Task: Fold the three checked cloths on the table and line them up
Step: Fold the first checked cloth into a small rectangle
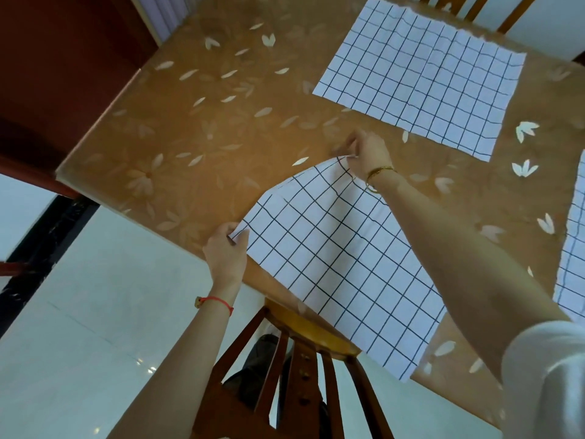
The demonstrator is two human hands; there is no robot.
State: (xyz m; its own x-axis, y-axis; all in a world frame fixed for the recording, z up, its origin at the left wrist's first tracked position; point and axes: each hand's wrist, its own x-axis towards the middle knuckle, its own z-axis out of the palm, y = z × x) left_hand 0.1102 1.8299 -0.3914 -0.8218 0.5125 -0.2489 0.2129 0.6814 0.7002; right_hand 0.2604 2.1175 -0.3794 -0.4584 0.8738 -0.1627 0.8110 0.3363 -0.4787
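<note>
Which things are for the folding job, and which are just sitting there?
For the job: near cloth, pinched by left hand and right hand; far cloth; edge cloth at the right.
Just there: near chair, far chair, red cord, gold bracelet.

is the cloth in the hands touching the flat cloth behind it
Apart. The head view shows bare table between the held cloth and the far cloth.
</note>
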